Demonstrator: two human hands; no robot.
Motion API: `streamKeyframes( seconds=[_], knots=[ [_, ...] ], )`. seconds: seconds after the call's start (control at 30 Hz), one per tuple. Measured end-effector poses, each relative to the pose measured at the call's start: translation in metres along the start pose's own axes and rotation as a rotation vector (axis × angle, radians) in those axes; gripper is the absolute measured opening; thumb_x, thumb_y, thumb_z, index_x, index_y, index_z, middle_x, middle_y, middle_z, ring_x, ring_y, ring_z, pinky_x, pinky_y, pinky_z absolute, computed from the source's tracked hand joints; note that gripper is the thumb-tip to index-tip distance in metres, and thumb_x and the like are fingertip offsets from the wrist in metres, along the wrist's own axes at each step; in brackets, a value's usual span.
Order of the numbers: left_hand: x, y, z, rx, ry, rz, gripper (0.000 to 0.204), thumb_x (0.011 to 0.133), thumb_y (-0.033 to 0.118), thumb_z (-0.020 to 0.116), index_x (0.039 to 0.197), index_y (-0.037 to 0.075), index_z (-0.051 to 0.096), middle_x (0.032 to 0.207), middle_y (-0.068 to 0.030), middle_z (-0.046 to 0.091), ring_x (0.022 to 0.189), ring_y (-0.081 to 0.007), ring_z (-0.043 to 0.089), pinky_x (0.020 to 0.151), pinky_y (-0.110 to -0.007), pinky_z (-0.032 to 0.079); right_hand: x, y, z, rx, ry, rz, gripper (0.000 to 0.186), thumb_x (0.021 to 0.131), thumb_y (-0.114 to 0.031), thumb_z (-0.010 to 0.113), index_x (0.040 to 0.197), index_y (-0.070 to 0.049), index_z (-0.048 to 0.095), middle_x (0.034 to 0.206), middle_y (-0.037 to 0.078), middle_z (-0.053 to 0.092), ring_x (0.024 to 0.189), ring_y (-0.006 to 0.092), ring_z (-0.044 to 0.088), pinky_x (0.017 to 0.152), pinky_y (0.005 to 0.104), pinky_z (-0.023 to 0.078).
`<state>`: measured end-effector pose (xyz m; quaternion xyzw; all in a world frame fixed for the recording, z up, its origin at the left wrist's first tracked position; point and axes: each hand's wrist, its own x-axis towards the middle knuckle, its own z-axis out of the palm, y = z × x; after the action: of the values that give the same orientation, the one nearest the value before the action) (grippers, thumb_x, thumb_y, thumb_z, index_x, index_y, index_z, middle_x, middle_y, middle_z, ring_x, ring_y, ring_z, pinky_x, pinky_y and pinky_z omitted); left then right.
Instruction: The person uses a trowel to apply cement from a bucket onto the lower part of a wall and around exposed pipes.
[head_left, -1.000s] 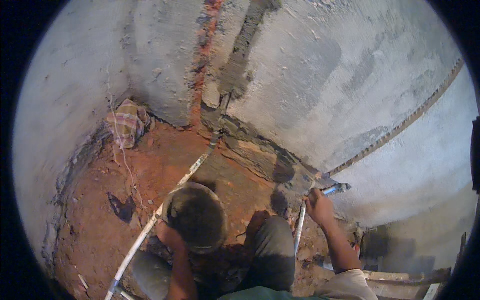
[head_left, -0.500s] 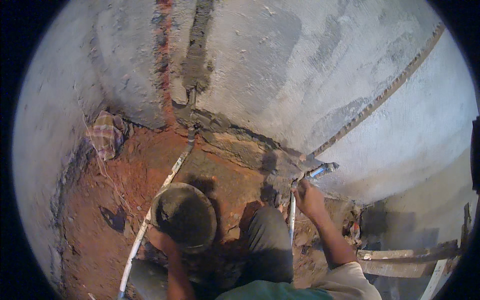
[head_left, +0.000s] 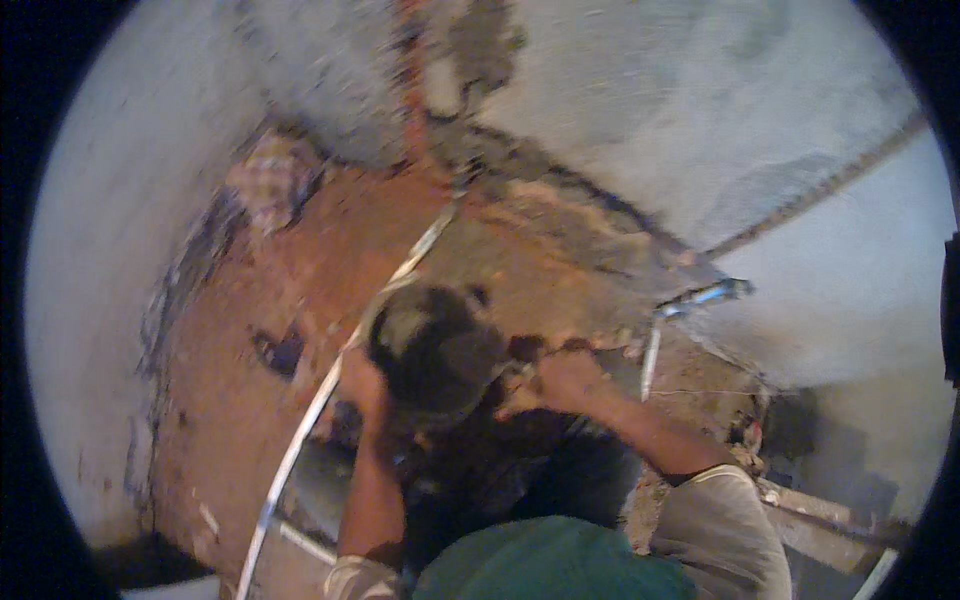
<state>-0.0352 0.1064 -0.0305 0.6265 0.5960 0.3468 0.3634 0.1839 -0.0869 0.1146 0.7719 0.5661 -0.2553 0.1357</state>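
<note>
A round dark pan (head_left: 432,410) with dark, wet-looking material in it is held low in front of me, beside a long white pipe (head_left: 312,420). My left hand (head_left: 362,385) grips its left rim. To the right of the pan, my right hand (head_left: 575,380) is closed with its knuckles up; motion blur hides what its fingers hold. A greyish flat patch (head_left: 472,358) shows inside the pan on that side, too smeared to name. Further right, a pipe end with a blue part (head_left: 715,293) juts from the wall base above a second white pipe (head_left: 651,360).
Reddish soil (head_left: 240,400) covers the floor. A checked cloth bundle (head_left: 275,180) lies in the far left corner. The plastered wall (head_left: 620,90) has a long chased groove (head_left: 820,180) on the right. Wooden boards (head_left: 820,520) lie at the lower right.
My right hand has left the blue pipe end and come down left, beside the pan. The view has shifted, and the pan now appears tilted. My left hand stays on its rim.
</note>
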Motion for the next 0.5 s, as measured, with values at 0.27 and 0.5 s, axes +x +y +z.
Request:
streamKeyframes(
  seconds=[0.27, 0.5],
  knots=[
    [-0.009, 0.037, -0.011, -0.170, -0.027, 0.037, 0.038, 0.091, 0.030, 0.049, 0.074, -0.002, 0.060, 0.062, -0.0125, 0.055, 0.061, -0.0245, 0.051, 0.062, -0.037, 0.042, 0.054, -0.015, 0.060, -0.130, -0.050, 0.000, 0.019, 0.072, -0.014, 0.058, 0.086, -0.002, 0.066, 0.085, 0.016, 0.067, 0.080, 0.0298, 0.066, 0.067, 0.0432, 0.053],
    [-0.011, -0.033, 0.002, 0.041, -0.159, 0.102, 0.034, 0.092, 0.027, 0.046, 0.094, -0.005, 0.058, 0.087, -0.0200, 0.058, 0.082, -0.0320, 0.051, 0.077, -0.042, 0.040, 0.041, -0.029, 0.079, 0.118, 0.042, -0.297, 0.022, 0.072, -0.017, 0.056, 0.086, -0.005, 0.067, 0.081, 0.017, 0.066, 0.078, 0.0317, 0.065, 0.065, 0.0448, 0.053]
  ],
)
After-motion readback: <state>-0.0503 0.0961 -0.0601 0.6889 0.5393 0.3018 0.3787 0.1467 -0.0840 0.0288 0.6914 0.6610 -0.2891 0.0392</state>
